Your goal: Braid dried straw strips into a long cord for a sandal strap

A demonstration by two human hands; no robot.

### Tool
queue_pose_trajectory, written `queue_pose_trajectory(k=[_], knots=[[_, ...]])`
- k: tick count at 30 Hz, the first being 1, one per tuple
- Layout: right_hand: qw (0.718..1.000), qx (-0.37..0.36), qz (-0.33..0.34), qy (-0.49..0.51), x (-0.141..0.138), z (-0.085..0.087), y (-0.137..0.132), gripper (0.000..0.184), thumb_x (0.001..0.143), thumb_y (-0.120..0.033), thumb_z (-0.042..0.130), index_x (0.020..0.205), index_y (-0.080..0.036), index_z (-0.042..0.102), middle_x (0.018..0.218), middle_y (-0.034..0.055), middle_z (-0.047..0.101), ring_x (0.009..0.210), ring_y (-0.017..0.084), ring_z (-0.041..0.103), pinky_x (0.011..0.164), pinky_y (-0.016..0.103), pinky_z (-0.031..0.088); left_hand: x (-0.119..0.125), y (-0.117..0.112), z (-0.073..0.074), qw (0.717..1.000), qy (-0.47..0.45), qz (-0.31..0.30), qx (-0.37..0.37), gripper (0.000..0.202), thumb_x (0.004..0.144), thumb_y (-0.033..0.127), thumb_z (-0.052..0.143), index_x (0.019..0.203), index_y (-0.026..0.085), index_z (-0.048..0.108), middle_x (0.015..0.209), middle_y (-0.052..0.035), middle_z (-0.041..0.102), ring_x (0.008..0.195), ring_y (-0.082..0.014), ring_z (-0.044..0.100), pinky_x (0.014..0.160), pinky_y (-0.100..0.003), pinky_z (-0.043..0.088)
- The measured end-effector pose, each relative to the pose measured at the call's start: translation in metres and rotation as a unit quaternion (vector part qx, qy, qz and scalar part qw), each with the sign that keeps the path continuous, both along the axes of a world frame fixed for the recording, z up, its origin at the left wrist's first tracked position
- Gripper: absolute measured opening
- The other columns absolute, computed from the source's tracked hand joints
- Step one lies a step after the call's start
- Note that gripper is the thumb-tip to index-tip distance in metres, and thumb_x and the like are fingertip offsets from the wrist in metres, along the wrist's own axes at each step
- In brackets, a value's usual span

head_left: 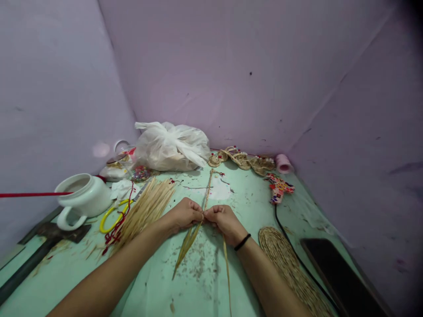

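Observation:
My left hand [188, 215] and my right hand [226, 222] meet at the middle, thumbs and forefingers pinched together on a thin straw braid [208, 190]. The braid runs away from me up to a spot near the back of the table. Below my left hand, loose flat straw strands [187, 248] fan out toward me. One long strand [226, 264] hangs down from under my right hand to the bottom edge. The exact crossing of the strands is hidden by my fingertips. A dark band [243, 242] circles my right wrist.
To the left lie a straw bundle [145, 209], yellow-handled scissors [105, 222], a white pot [95, 198] and a hammer [29, 259]. Behind are a plastic bag [172, 147], small woven slippers [243, 160] and pink thread [283, 164]. Rightward: a woven sole [277, 246], a corded patterned tool [280, 188], a dark slab [340, 273].

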State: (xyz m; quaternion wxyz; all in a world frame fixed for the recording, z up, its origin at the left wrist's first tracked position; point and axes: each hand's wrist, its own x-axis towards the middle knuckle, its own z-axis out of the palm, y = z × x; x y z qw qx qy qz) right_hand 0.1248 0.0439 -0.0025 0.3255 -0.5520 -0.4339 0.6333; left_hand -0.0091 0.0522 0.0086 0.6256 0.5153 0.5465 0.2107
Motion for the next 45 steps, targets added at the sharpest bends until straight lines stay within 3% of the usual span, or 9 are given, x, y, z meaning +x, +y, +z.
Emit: queue_pose_trajectory(k=[5,10,14,20,23,26,32,38,45], knots=[[1.000,0.012,-0.017,0.001,-0.002,-0.002,-0.001,0.012,0.053,-0.018,0.056,0.045,-0.014,0.048,0.034,-0.0069,0.038,0.035,0.003,0.025,0.038,0.021,0.014,-0.007,-0.001,0.002,0.984,0.145,-0.026,0.097,0.009,0.053,0.016,0.049,0.047,0.013,0.055,0.038,0.0027,0.042,0.036,-0.0067,0.032,0.039,-0.021,0.021],[0.998,-0.020,-0.034,0.053,-0.003,0.002,-0.005,0.008,0.052,-0.018,0.055,0.050,-0.014,0.049,0.039,-0.0055,0.044,0.034,0.003,0.026,0.038,0.020,0.014,0.007,-0.028,0.015,0.908,0.328,-0.006,0.260,0.016,0.062,0.022,0.049,0.052,0.015,0.059,0.049,-0.0037,0.050,0.049,-0.0136,0.044,0.050,-0.024,0.027],[0.996,-0.029,-0.053,0.062,-0.002,0.000,-0.007,0.008,0.051,-0.018,0.056,0.054,-0.014,0.050,0.036,-0.0082,0.037,0.034,0.003,0.024,0.038,0.020,0.013,0.022,-0.051,0.021,0.884,0.373,-0.028,0.282,0.016,0.066,0.020,0.048,0.067,0.015,0.063,0.061,-0.0091,0.055,0.058,-0.0186,0.051,0.057,-0.027,0.031],[0.994,-0.028,0.002,0.105,0.005,0.001,-0.007,0.012,0.050,-0.018,0.061,0.057,-0.013,0.052,0.039,-0.0079,0.041,0.035,0.002,0.025,0.038,0.019,0.014,0.008,-0.028,0.024,0.946,0.232,0.015,0.224,0.022,0.067,0.030,0.049,0.055,0.013,0.057,0.045,-0.0002,0.047,0.042,-0.0104,0.043,0.045,-0.022,0.028],[0.990,-0.040,0.023,0.133,0.008,0.005,-0.007,0.014,0.050,-0.019,0.062,0.058,-0.012,0.053,0.042,-0.0064,0.046,0.034,0.001,0.024,0.038,0.019,0.013,0.003,-0.014,0.024,0.991,0.100,0.074,0.051,0.021,0.065,0.026,0.049,0.076,0.012,0.059,0.046,0.0019,0.050,0.034,-0.0092,0.041,0.037,-0.021,0.026],[0.991,-0.026,0.027,0.129,0.009,0.005,-0.006,0.015,0.051,-0.020,0.062,0.061,-0.012,0.055,0.047,-0.0038,0.052,0.035,0.002,0.027,0.038,0.019,0.015,0.004,-0.010,0.015,0.997,-0.010,0.054,-0.054,0.014,0.059,0.023,0.051,0.066,0.011,0.056,0.046,0.0006,0.051,0.033,-0.0090,0.044,0.032,-0.019,0.026],[0.994,0.096,0.040,-0.035,0.010,-0.005,-0.001,0.007,0.055,-0.015,0.058,0.059,-0.013,0.053,0.051,-0.0017,0.054,0.045,0.006,0.040,0.045,0.019,0.029,0.005,-0.007,-0.001,0.998,0.007,0.048,-0.037,0.010,0.056,0.022,0.052,0.049,0.015,0.048,0.032,0.0063,0.037,0.024,-0.0042,0.025,0.027,-0.018,0.014],[0.939,0.226,0.065,-0.251,0.013,-0.012,-0.003,0.007,0.062,-0.016,0.053,0.063,-0.014,0.059,0.059,0.0019,0.060,0.054,0.010,0.049,0.048,0.019,0.033,0.010,-0.006,0.000,0.998,-0.002,0.055,-0.020,0.009,0.055,0.017,0.047,0.046,0.016,0.044,0.031,0.0075,0.032,0.025,-0.0027,0.018,0.030,-0.020,0.007],[0.921,0.239,0.065,-0.301,0.012,-0.013,-0.004,0.011,0.062,-0.016,0.053,0.066,-0.014,0.063,0.061,0.0029,0.064,0.055,0.011,0.052,0.049,0.020,0.034,0.014,-0.007,-0.003,0.998,-0.004,0.065,0.016,0.011,0.051,0.016,0.050,0.042,0.014,0.045,0.031,0.0074,0.029,0.033,-0.0026,0.018,0.036,-0.020,0.009]])
